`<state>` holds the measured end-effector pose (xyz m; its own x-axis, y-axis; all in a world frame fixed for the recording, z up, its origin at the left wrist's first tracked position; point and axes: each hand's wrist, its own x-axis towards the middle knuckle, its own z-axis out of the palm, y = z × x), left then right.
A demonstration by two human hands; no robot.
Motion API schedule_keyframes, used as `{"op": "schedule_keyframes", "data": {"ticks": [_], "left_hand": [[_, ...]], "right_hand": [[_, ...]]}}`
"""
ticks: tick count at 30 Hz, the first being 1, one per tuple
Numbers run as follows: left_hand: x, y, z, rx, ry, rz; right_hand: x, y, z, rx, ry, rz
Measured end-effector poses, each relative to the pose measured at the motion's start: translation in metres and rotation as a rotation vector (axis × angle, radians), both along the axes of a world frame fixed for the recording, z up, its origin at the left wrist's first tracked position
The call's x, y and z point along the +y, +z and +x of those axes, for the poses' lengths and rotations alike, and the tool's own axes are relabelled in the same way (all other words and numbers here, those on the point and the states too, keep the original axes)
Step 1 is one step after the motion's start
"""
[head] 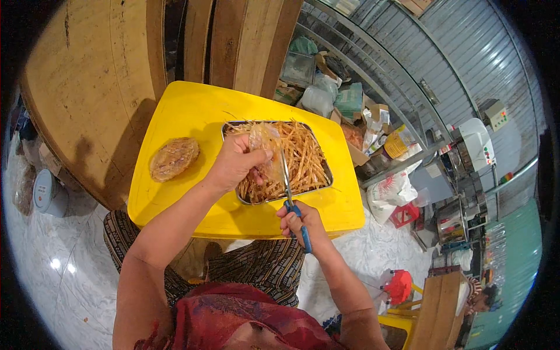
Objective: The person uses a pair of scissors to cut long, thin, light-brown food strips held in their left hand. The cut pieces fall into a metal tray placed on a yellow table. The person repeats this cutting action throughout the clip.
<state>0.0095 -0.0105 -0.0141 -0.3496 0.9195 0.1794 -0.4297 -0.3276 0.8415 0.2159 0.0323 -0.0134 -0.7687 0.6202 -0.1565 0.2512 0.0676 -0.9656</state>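
My left hand (240,159) pinches a thin, translucent, dried sheet of food (266,142) above a metal tray (329,176). In my right hand (302,221) is a pair of blue-handled scissors (287,179). Their blades lie along the sheet's right edge; whether they are parted is hard to tell. Beneath both hands, the tray holds a heap of thin brown strips (302,153), some poking over its rim. Left of the tray, a stack of similar brownish dried pieces (174,159) rests on the yellow plastic table (210,223).
Wooden boards (96,78) stand beyond the table's far left side. On the right are boxes, bags and a white printed sack (390,194) on the floor. A red stool (398,286) and a wooden table (437,306) stand at lower right, with another person (479,297) beyond.
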Motion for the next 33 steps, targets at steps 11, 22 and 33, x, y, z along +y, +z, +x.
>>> {"op": "schedule_keyframes", "data": {"ticks": [11,22,33], "left_hand": [[-0.001,0.003,0.004,0.0,-0.002,-0.02],[-0.002,-0.001,0.004,0.022,-0.118,-0.056],[-0.004,0.002,0.007,0.067,-0.186,-0.05]], "right_hand": [[0.004,0.005,0.003,-0.15,-0.013,-0.061],[0.005,0.009,-0.008,-0.092,-0.08,-0.011],[0.011,0.007,-0.016,-0.017,-0.051,0.106]]}}
